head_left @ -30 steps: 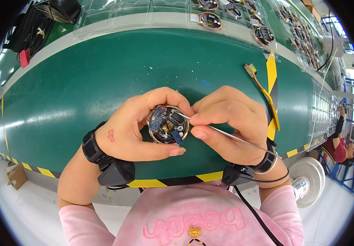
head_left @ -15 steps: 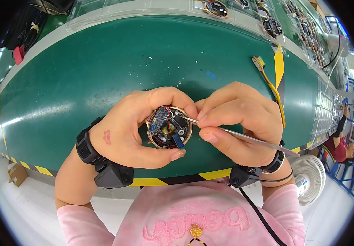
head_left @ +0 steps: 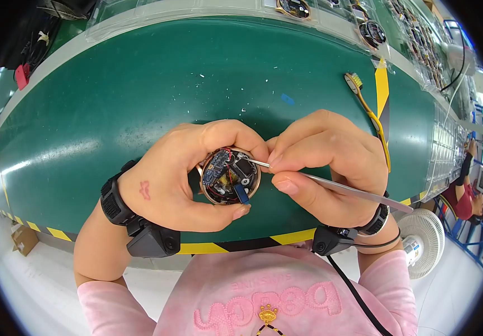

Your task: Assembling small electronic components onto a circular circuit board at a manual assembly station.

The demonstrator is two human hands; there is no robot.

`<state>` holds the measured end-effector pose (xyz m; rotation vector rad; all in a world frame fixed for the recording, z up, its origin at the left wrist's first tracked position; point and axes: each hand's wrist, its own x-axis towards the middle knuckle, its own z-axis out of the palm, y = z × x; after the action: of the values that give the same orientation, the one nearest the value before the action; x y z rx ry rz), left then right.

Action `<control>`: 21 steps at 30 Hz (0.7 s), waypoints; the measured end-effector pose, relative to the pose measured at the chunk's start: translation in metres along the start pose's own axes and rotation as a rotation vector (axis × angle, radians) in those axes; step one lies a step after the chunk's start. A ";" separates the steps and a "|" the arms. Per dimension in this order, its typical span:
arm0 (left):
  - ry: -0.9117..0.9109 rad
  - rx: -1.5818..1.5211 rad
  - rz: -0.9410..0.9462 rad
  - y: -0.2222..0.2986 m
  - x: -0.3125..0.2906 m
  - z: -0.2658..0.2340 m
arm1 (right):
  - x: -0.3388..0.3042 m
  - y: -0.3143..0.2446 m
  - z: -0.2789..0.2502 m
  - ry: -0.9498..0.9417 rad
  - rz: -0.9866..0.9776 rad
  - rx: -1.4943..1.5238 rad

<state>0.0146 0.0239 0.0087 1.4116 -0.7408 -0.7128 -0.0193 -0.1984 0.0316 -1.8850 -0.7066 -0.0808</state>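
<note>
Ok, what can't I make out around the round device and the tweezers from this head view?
- Tweezers: the tips at the round device are too small to tell whether they pinch anything.
- Device: its left rim and underside are covered by the left hand.
- Right hand: its fingers hide the middle of the tweezers.
- Parts trays on the far side: cut off by the top edge of the picture.

Green mat (head_left: 141,95), yellow toothbrush (head_left: 367,106), white fan (head_left: 423,243) right.
</note>
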 end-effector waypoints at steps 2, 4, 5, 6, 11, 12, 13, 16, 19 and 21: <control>-0.002 0.007 0.003 0.000 0.000 0.000 | 0.000 0.000 0.000 -0.002 -0.005 -0.003; -0.005 0.012 -0.014 0.001 0.000 -0.001 | 0.000 0.000 0.000 -0.003 0.001 0.001; -0.007 0.014 -0.023 0.002 0.000 -0.001 | 0.000 0.000 0.000 -0.004 0.005 0.004; -0.007 0.013 -0.023 0.002 0.000 -0.001 | 0.000 0.000 0.000 -0.006 0.010 0.008; -0.006 0.026 -0.009 0.001 0.000 -0.001 | 0.001 -0.001 0.000 -0.001 0.013 -0.013; -0.006 0.031 -0.006 0.001 0.000 -0.001 | 0.001 -0.002 0.000 -0.001 0.017 -0.015; -0.006 0.036 -0.003 0.001 0.000 -0.001 | 0.000 -0.002 0.000 -0.001 0.021 -0.017; -0.011 0.042 -0.001 0.001 0.000 -0.001 | 0.001 -0.003 0.000 -0.005 0.033 -0.018; -0.013 0.051 0.004 0.001 0.000 0.000 | 0.001 -0.003 0.001 -0.013 0.050 -0.019; -0.012 0.064 0.013 0.000 0.001 0.000 | 0.001 -0.004 0.001 -0.008 0.058 -0.013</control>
<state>0.0148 0.0234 0.0088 1.4605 -0.7879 -0.6933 -0.0202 -0.1958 0.0347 -1.9175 -0.6577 -0.0405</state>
